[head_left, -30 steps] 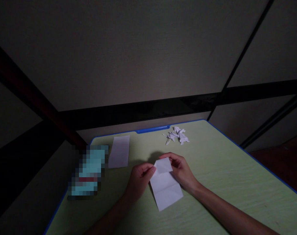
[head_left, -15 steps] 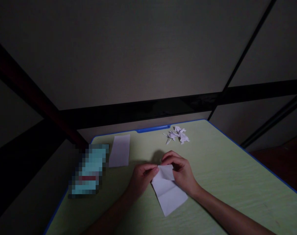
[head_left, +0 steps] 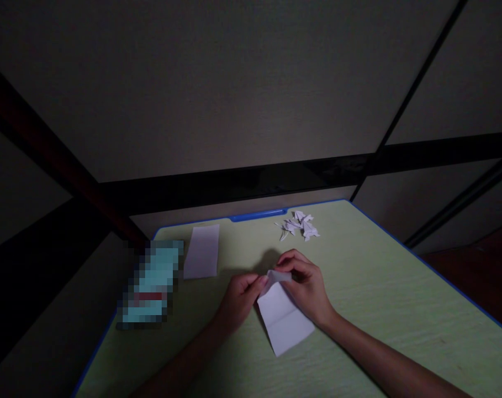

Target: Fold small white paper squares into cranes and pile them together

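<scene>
Between my hands is a white sheet of paper (head_left: pixel 284 320) with a crease across its middle; its lower end points toward me over the table. My left hand (head_left: pixel 241 298) pinches the upper left corner between thumb and fingers. At the upper right edge, my right hand (head_left: pixel 306 284) grips the paper, fingers curled over the far side and thumb partly hidden. The top of the sheet is bent up into a fold between the two hands.
The green table (head_left: pixel 379 287) has a blue rim. At the back lie several folded white paper pieces (head_left: pixel 302 225). To the left are another white sheet (head_left: pixel 203 251) and a pixelated teal object (head_left: pixel 151 284). A blue handle (head_left: pixel 259 214) sits at the far edge, before a panelled wall (head_left: pixel 234 99).
The flap at the top of the paper, which lay flatter toward me, now stands up and is bent between my fingers. Both hands keep their hold with small shifts.
</scene>
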{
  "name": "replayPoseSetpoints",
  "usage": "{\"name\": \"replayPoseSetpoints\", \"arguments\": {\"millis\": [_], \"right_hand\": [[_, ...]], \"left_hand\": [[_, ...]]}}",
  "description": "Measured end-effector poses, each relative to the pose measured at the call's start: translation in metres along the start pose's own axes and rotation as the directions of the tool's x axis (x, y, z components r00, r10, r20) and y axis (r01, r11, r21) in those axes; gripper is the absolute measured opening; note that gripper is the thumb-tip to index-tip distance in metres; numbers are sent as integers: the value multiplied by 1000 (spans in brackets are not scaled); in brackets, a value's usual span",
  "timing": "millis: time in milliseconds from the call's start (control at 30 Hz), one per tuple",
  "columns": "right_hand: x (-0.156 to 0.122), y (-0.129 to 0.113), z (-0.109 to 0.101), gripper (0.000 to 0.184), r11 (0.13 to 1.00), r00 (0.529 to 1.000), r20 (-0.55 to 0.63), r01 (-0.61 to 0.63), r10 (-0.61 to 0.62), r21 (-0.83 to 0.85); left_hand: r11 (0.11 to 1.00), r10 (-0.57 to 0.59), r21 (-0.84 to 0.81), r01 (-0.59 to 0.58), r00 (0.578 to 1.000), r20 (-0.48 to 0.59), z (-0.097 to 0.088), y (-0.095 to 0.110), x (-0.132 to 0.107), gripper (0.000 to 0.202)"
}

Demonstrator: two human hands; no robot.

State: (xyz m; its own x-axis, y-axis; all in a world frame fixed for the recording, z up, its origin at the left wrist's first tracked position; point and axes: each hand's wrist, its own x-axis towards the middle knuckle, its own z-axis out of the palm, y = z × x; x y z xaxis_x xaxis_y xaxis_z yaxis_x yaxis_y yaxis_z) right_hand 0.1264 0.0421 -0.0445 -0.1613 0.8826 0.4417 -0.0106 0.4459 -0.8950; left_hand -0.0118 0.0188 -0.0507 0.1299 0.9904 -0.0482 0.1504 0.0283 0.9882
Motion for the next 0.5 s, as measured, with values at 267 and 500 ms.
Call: {"name": "replayPoseSetpoints", "arguments": {"millis": [267, 500], "right_hand": [[1, 2, 1, 15, 999, 999, 10, -38, 38, 3], [1, 4, 2, 18, 986, 989, 57, -145, 140, 83]], "left_hand": [[1000, -22, -9, 22, 998, -51, 9, -2, -3, 33], [997, -31, 71, 38, 994, -103, 9, -2, -6, 31]]}}
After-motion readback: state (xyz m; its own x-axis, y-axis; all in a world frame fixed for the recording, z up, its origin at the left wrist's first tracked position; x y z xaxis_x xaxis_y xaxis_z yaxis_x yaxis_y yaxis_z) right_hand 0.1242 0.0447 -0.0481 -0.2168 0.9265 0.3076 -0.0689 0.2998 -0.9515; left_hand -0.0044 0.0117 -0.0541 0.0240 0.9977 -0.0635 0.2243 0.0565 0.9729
